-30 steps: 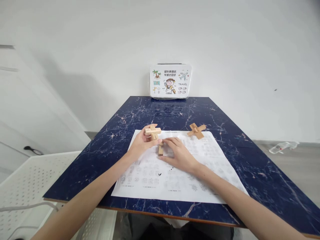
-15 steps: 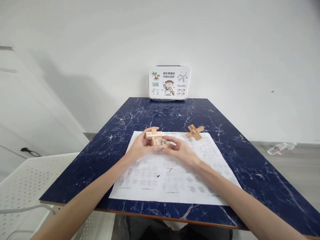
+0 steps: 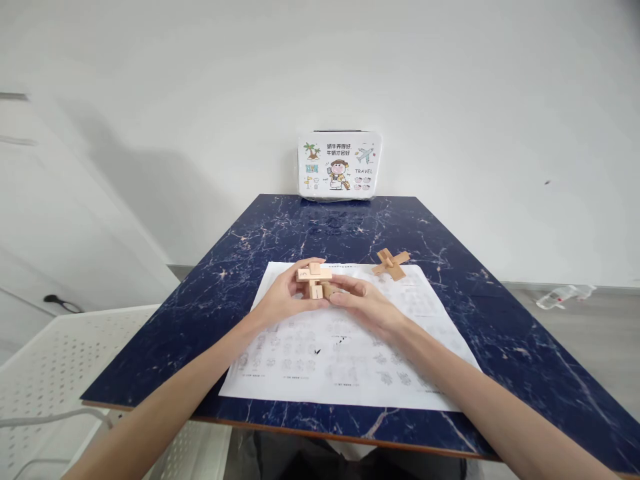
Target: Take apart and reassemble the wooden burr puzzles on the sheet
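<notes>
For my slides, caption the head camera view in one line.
Left hand holds crossed wooden blocks, right hand a small block beside them, above a printed sheet on a blue table.

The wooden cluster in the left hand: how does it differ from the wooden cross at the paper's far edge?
The cluster is held by the left hand; the cross rests untouched. The cluster looks paler, the cross browner. The cluster shows dark marks; none are discernible on the cross. Both have crossing wooden pieces.
</notes>
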`<state>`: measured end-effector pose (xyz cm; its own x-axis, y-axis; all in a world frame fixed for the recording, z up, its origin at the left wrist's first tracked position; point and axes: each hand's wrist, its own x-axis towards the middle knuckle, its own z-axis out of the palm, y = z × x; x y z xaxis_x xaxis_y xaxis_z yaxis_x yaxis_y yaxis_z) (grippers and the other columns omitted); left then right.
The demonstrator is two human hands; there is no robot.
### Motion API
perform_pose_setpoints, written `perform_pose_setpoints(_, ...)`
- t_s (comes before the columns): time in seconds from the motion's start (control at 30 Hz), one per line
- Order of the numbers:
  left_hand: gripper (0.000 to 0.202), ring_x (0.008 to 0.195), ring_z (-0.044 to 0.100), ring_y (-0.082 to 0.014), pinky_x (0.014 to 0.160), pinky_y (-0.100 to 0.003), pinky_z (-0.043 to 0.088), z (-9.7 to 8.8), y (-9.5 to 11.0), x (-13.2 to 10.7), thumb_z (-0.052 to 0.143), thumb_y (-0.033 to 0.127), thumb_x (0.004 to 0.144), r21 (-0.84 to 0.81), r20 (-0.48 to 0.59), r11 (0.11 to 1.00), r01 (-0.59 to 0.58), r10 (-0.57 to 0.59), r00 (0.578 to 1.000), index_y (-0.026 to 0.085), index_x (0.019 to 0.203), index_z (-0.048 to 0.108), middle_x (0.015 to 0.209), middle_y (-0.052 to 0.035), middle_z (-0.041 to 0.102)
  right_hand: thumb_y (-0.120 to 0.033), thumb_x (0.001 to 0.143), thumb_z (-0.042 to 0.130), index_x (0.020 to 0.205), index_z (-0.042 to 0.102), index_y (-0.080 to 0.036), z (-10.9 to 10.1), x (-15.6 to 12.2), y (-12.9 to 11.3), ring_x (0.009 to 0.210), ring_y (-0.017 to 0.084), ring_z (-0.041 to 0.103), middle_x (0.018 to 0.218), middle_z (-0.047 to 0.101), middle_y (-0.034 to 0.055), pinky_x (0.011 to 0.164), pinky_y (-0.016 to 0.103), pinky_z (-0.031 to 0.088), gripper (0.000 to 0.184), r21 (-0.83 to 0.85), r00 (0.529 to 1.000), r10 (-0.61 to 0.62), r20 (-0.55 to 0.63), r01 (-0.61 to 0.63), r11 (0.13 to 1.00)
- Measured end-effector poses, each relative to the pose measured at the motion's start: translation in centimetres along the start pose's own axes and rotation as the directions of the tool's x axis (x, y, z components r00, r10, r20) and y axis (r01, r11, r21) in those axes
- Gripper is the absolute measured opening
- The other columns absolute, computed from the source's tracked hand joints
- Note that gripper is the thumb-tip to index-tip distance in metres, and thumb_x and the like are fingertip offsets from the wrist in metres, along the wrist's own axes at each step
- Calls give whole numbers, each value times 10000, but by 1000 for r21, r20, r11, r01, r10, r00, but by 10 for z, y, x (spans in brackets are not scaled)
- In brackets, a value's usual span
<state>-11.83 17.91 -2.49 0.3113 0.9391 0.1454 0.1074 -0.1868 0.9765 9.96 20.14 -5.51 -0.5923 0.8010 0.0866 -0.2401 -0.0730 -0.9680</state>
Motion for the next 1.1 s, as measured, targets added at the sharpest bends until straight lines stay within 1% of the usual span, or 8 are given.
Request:
perform_pose_setpoints(0.1,762,987,692,-220,820,-322,554,1,2,0,912,279,723,28,2,1000,-11,11,1000,286,1400,563,1218,-90,688,-388,861,779,1322,674,-234,1,-1,-3,1233,300,670,1311,717,117,1108,550,508,497,21,1000,-3,28,2,1000)
perform_pose_setpoints(0.23,753,987,691,-224,800,-315,555,2,4,-2,918,280,708,42,-16,999,-9,10,1000,295,1381,581,1215,-83,682,-389,860,783,1348,662,-233,2,-2,-4,1226,289,668,1331,702,108,1122,528,497,526,35,999,23,33,-24,999)
perform_pose_setpoints(0.37,745,962,689,-222,782,-320,555,2,2,-3,915,283,710,51,-4,999,-16,16,1000,299,1380,587,1151,-74,685,-355,830,824,1291,693,-220,1,-1,-2,1191,281,686,1294,719,110,1119,514,504,498,110,1000,7,28,-10,994)
perform_pose_setpoints(0.53,741,866,648,-188,707,-296,521,1,-2,-2,919,294,695,76,5,996,-54,54,999,296,1370,614,1124,-73,673,-421,843,810,1304,696,-219,4,-2,-6,1238,307,662,1306,721,117,1120,541,498,517,40,998,10,64,-13,999)
perform_pose_setpoints(0.73,735,705,533,-118,622,-258,452,2,2,-3,913,326,715,177,25,981,-77,73,997,300,1380,601,995,-22,617,-453,919,727,1335,677,-208,7,-3,-8,1217,304,676,1296,726,123,1144,556,478,485,17,998,-7,61,6,1000)
perform_pose_setpoints(0.8,716,719,539,-125,646,-269,469,3,5,-4,908,342,721,219,51,972,-89,80,995,297,1369,607,999,-22,617,-475,960,673,1333,677,-214,6,-2,-6,1204,303,682,1289,725,128,1118,556,505,455,-25,997,-18,73,20,999)
perform_pose_setpoints(0.93,640,856,586,-172,727,-299,510,4,6,-4,901,374,728,291,68,946,-141,127,990,301,1308,641,1162,-60,620,-529,953,680,1315,693,-230,4,-1,-3,1154,314,704,1205,750,133,1037,559,564,470,-134,997,-26,68,35,990)
perform_pose_setpoints(1.1,644,796,547,-157,674,-286,497,3,2,-3,909,408,718,377,77,906,-193,177,981,326,1305,655,1126,-54,590,-588,895,738,1274,715,-253,2,-1,2,1176,324,699,1211,758,110,1084,592,522,507,-122,998,-35,53,41,992)
